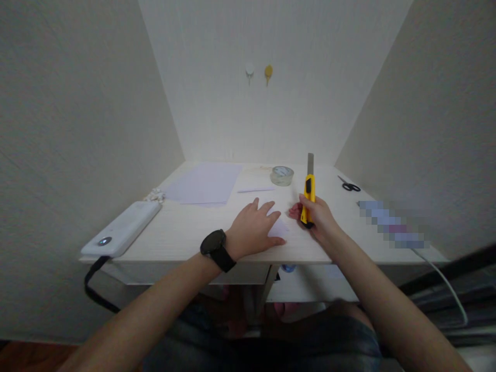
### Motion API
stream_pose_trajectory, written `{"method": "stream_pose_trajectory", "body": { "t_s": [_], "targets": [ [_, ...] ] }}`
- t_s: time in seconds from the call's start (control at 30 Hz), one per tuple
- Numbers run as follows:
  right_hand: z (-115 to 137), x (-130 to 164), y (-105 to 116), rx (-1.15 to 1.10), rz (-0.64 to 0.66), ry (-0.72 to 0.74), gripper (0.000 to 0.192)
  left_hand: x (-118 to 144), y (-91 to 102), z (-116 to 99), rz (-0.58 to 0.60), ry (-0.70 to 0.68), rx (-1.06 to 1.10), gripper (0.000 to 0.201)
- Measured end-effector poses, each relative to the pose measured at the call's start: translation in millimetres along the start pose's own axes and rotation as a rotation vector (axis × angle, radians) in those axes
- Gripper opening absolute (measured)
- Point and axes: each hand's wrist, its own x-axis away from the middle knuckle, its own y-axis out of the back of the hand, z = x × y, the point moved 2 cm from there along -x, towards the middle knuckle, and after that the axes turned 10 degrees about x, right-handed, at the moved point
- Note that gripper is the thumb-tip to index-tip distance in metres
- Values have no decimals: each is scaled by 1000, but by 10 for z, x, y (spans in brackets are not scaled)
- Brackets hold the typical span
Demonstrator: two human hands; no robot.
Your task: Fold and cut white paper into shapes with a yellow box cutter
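One pale wooden desk (186, 235) fills the alcove. On it lie one large sheet of lilac paper (203, 182), one white power bank (122, 228) at the left edge, one roll of clear tape (281, 175) and one pair of black scissors (349, 185). The left hand (253, 230), a black watch (217, 249) on its wrist, lies open and flat on one small white paper piece (278, 228). Just beside it, the right hand (320, 219) grips one yellow utility knife (309, 192), blade extended upward.
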Motion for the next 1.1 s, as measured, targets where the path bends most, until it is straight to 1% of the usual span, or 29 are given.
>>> {"method": "stream_pose_trajectory", "body": {
  "t_s": [0.07,0.13,0.27,0.37,0.43,0.53,0.6,0.77,0.83,0.93,1.1],
  "targets": [
    [-49,16,-29,-28,-12,2,18,55,-131,34,47,33,20,64],
    [-86,29,-34,-36,-17,18,16,80,-188,39,70,51,37,57],
    [-120,39,-31,-40,-9,42,11,93,-190,6,59,35,0,45],
    [-98,49,-39,-35,-6,32,9,92,-178,-27,43,1,-64,37],
    [-57,75,-38,-57,-3,-16,8,90,-185,-46,51,-14,-93,33],
    [43,162,-24,-89,43,-146,2,90,-221,-68,58,-11,-107,29],
    [131,244,-20,-69,102,-194,3,96,-250,-81,37,-2,-113,27],
    [285,372,-70,39,199,-190,7,129,-292,-107,-33,46,-107,30],
    [291,369,-98,73,197,-191,7,143,-296,-109,-59,63,-87,31],
    [280,346,-119,87,160,-191,7,159,-304,-100,-93,83,-56,33],
    [281,357,-121,84,154,-211,8,167,-318,-87,-120,98,-25,33]
  ]
}}
